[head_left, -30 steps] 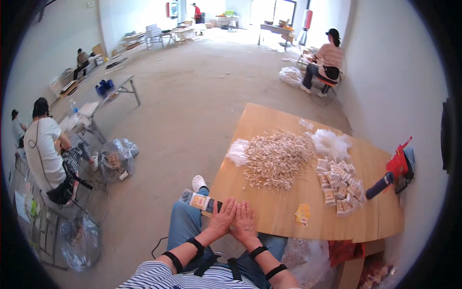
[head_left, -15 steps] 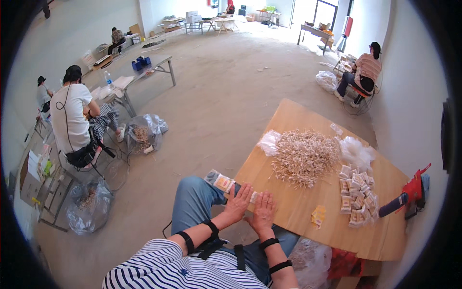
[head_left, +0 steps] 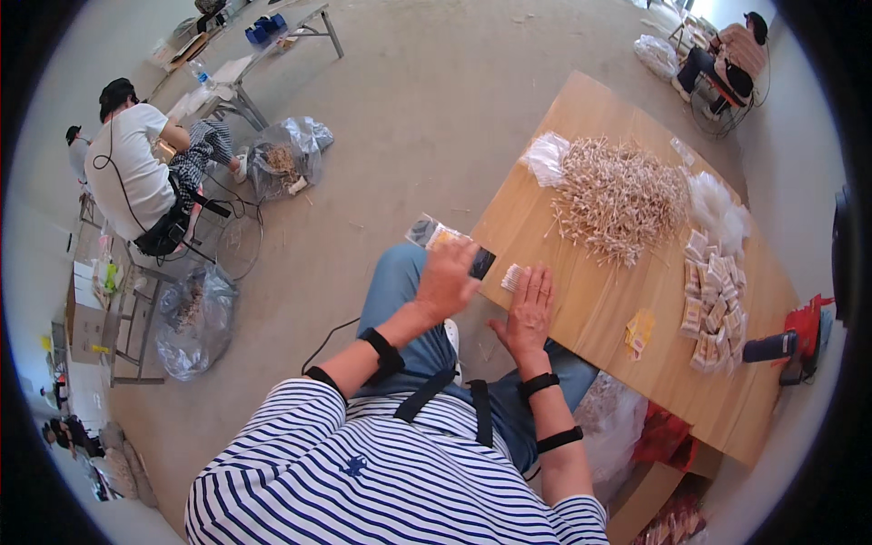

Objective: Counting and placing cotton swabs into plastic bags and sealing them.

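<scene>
My right hand (head_left: 527,309) lies with fingers stretched flat at the near left edge of the wooden table (head_left: 581,313). Its fingertips touch a small row of cotton swabs (head_left: 512,276). To its left my left hand (head_left: 448,280) is raised over my knee, its fingers smeared by motion. Just past that hand sits a clear packet with a yellow card (head_left: 445,236), partly hidden by the fingers. A dark flat piece (head_left: 483,264) shows beside it at the table's edge. Further in, a large heap of loose cotton swabs (head_left: 622,195) covers the tabletop.
Filled swab packets (head_left: 713,304) are piled on the right, near yellow cards (head_left: 639,331). Clear bags (head_left: 718,209) lie beside the heap. A dark blue cylinder (head_left: 769,347) and a red object (head_left: 804,318) are at the right edge. Co-workers (head_left: 136,163) sit left and far right.
The view has tilted down. My hands were side by side on the table edge; the left has lifted away leftward, and the row of swabs by the right fingertips shows more.
</scene>
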The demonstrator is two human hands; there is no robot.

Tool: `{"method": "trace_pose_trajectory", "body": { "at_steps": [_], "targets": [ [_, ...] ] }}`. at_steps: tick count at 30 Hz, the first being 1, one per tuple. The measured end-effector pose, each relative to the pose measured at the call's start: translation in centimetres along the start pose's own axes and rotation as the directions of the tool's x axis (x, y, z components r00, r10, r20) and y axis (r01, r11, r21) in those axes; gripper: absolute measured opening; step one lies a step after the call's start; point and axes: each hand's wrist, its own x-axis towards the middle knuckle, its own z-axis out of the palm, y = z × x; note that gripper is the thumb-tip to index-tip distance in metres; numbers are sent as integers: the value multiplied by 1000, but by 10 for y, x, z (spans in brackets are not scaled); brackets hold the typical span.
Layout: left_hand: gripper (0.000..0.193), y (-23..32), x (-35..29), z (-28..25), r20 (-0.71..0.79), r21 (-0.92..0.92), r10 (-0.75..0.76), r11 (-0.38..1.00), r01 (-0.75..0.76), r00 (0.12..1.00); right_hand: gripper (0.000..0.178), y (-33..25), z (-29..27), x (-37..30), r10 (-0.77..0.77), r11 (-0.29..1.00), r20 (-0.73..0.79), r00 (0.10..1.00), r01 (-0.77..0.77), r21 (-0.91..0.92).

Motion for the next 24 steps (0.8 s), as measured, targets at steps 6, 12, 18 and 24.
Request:
{"method": "trace_pose_trajectory", "body": {
  "at_steps": [6,12,18,24],
  "targets": [
    [43,-30,10,-6,-208,-114,-201,977,180,957,121,-4,-6,-2,41,999,62,997,-42,27],
    [25,-60,-15,-16,-342,-74,-273,962,263,899,120,-1,-3,-2,29,999,30,999,-30,17],
    [35,-60,-39,-5,587,-701,-714,-213,680,382,118,-1,-3,-1,50,999,49,998,-50,-1],
    [46,-97,-24,51,652,-758,-604,-532,378,457,117,-4,-4,-1,49,999,58,997,-49,-11]
  ]
}}
